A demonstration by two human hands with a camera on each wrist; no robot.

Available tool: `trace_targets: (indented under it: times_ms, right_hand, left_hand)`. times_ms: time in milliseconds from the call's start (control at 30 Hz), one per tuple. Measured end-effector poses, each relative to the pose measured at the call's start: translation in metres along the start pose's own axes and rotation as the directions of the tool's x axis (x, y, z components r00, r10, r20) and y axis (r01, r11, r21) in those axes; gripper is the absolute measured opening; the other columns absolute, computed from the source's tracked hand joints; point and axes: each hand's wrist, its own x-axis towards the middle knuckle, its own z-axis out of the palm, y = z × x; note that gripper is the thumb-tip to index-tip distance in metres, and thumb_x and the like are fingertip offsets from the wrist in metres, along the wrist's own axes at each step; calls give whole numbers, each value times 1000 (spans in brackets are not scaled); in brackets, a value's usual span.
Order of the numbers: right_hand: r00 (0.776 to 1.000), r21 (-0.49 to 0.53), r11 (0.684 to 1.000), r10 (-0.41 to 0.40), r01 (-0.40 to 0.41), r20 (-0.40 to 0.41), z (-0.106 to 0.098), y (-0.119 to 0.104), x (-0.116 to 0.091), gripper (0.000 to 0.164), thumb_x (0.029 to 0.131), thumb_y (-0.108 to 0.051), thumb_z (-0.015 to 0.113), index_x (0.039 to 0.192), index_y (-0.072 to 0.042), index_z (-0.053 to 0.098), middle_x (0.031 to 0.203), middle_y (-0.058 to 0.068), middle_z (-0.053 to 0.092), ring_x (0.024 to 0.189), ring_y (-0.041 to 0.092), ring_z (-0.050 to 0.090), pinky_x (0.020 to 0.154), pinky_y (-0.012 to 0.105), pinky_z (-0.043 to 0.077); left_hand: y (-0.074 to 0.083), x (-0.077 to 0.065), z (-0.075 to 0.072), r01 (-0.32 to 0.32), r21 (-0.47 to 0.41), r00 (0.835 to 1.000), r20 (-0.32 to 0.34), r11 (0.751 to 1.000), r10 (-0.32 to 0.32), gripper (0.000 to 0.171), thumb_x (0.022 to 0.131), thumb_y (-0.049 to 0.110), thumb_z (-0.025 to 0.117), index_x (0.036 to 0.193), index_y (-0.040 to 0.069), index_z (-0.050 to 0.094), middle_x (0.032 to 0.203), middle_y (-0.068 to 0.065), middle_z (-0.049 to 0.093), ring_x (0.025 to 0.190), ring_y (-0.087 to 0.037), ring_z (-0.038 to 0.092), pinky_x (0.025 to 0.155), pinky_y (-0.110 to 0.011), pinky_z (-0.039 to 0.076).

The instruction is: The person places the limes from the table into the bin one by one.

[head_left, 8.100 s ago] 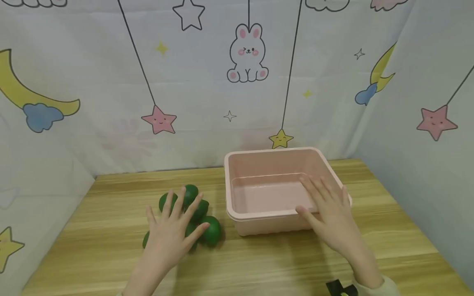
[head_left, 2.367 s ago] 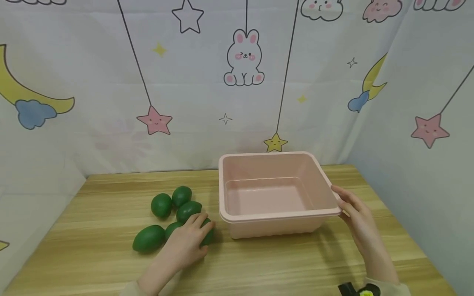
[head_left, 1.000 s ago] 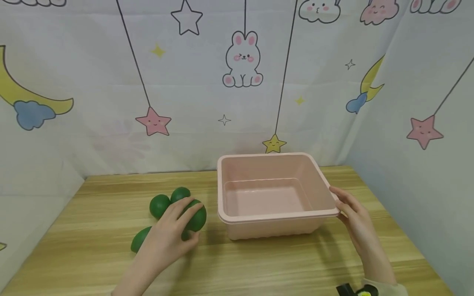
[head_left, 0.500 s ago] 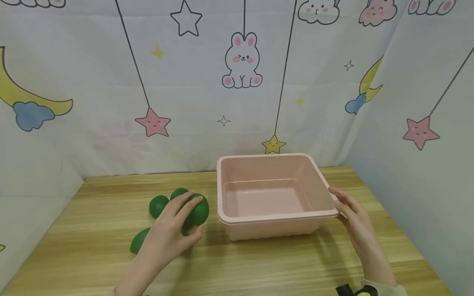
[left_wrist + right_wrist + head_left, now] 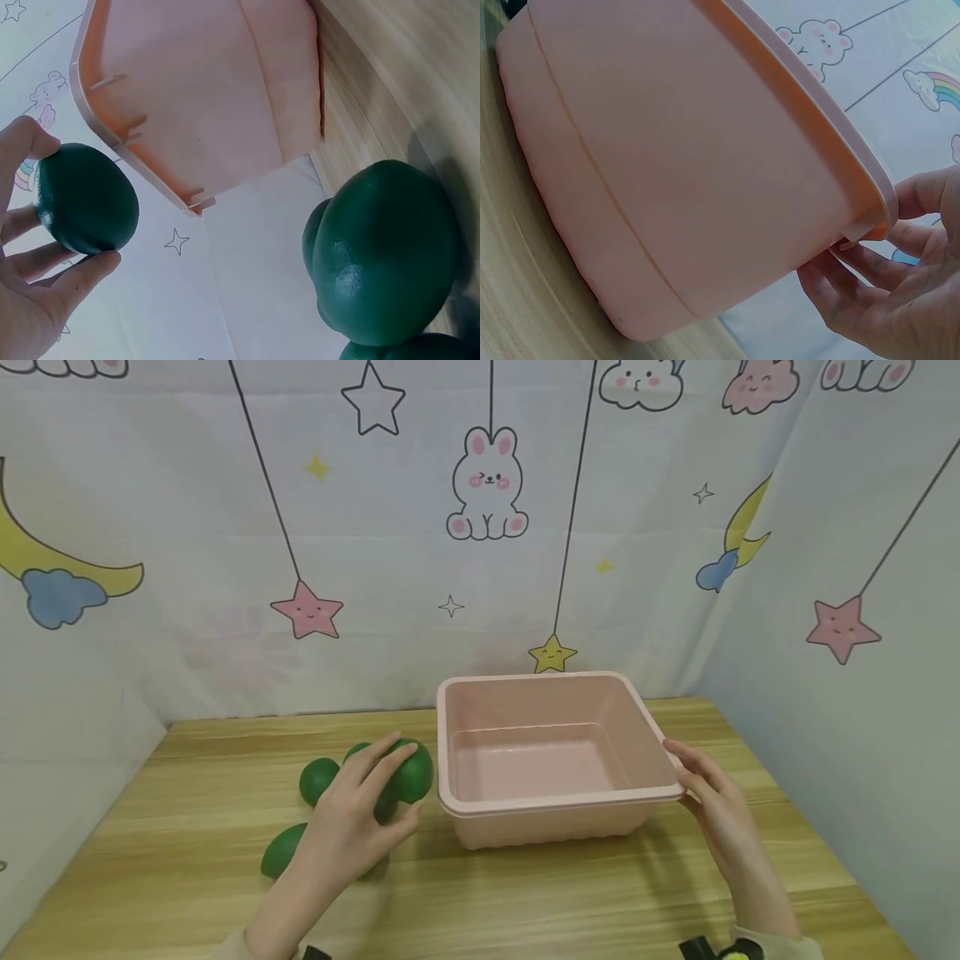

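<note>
My left hand (image 5: pixel 341 822) pinches a smooth, dark green, lime-shaped fruit (image 5: pixel 414 772) between thumb and fingers. In the left wrist view that fruit (image 5: pixel 88 199) hangs clear of the table, just left of a pink plastic basin (image 5: pixel 555 822). My right hand (image 5: pixel 716 810) holds the basin by the rim at its front right corner; in the right wrist view, fingers (image 5: pixel 862 274) lie beneath the rim. Below and behind my left hand lie several more green fruits (image 5: pixel 318 781), one of them (image 5: pixel 283 850) nearer the front. My left hand partly hides the pile.
The basin stands on a wood-grain table (image 5: pixel 540 902), its inside bare. A white cloth (image 5: pixel 397 527) printed with stars, moons and a rabbit hangs behind the table and along both sides. A dark wrist strap (image 5: pixel 723 948) shows at my right sleeve.
My left hand reached into the pile, took hold of one fruit, lifted it and carried it rightward toward the basin. My right hand moved from over the basin to its rim and stays there.
</note>
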Motion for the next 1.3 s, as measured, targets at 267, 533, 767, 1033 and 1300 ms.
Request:
trace_targets:
  times_ms: [267, 533, 767, 1033, 1300]
  right_hand:
    - [1000, 1, 1000, -4, 4, 2, 0, 1, 0, 47, 101, -25, 47, 144, -7, 41, 125, -16, 54, 109, -3, 54, 85, 14, 45]
    - [1000, 9, 1000, 4, -4, -12, 1, 3, 0, 45, 101, -24, 48, 143, -7, 43, 124, -17, 56, 107, -3, 55, 84, 15, 46]
    - [1000, 25, 1000, -14, 14, -9, 0, 4, 1, 44, 101, -21, 48, 142, -7, 44, 123, -18, 56, 106, -3, 55, 84, 14, 46]
    - [1000, 10, 1000, -11, 11, -7, -1, 3, 1, 44, 101, -22, 48, 142, -8, 44, 124, -18, 55, 107, -3, 54, 84, 14, 45]
    - [1000, -3, 1000, -13, 13, -1, 0, 2, 0, 45, 101, -23, 47, 143, -8, 43, 122, -16, 55, 106, -2, 54, 84, 15, 45]
  left_hand:
    - [2, 10, 7, -36, -17, 999, 2, 999, 36, 63, 68, 18, 76, 128, 12, 58, 132, -14, 56, 115, -29, 58, 87, -42, 55]
    - [4, 20, 13, -98, -1, 995, -31, 995, 98, 64, 68, 20, 79, 128, 13, 58, 129, -15, 59, 113, -30, 60, 83, -42, 57]
    - [5, 33, 12, -114, -11, 993, 17, 993, 114, 62, 70, 21, 76, 129, 12, 57, 132, -12, 57, 114, -28, 59, 86, -41, 56]
    - [6, 51, 13, -159, -31, 986, 49, 987, 160, 61, 71, 22, 77, 128, 11, 57, 134, -12, 55, 117, -29, 58, 86, -43, 56]
    - [8, 64, 17, -199, -32, 972, 120, 979, 202, 61, 73, 24, 76, 129, 12, 56, 131, -10, 56, 116, -24, 57, 92, -38, 54]
